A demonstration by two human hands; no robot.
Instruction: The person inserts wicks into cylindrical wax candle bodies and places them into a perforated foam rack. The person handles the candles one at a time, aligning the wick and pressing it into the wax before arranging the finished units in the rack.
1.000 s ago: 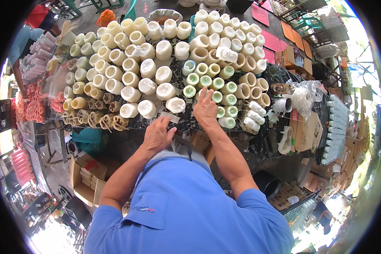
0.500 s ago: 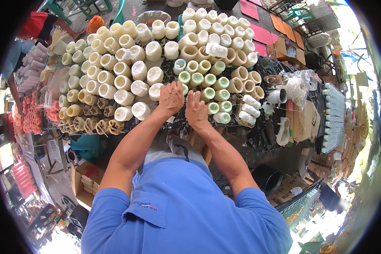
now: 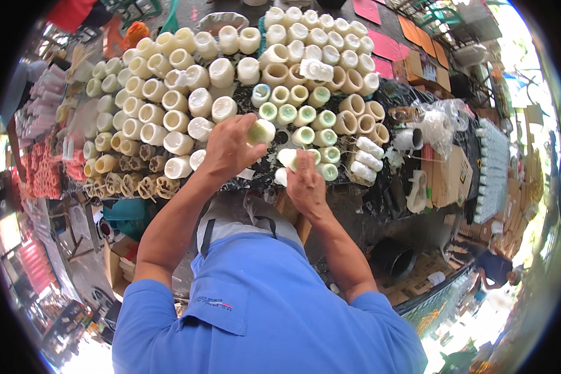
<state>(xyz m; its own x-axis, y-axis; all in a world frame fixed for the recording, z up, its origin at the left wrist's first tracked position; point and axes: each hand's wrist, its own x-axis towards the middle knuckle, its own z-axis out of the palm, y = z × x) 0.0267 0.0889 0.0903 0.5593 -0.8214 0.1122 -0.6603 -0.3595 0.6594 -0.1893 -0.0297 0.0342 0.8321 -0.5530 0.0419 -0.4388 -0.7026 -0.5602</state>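
Note:
My left hand (image 3: pixel 226 149) is closed round a pale green wax cup (image 3: pixel 262 132), which it holds up and tilted, its rounded end toward the right. Close by, my right hand (image 3: pixel 308 189) has its fingers bent against a whitish-green wax cup (image 3: pixel 287 157) near the table's front edge. Part of that cup is hidden by the fingers. Another pale piece (image 3: pixel 281 177) shows just below it. Several green-tinted wax cups (image 3: pixel 305 135) stand in short rows right beside and beyond my hands, their hollow tops facing up.
Larger cream wax cups (image 3: pixel 151 113) crowd the table's left half, with brown openwork pieces (image 3: pixel 112 183) at its near left. White wrapped rolls (image 3: pixel 369 156) lie to the right. Beyond them are clear plastic wrap (image 3: pixel 442 128) and a cardboard box (image 3: pixel 452 177). A black bucket (image 3: pixel 394 260) stands below.
My hands were close together among the green cups. Now my left hand has moved left with a cup raised in it, and my right hand has shifted right and nearer, at another cup.

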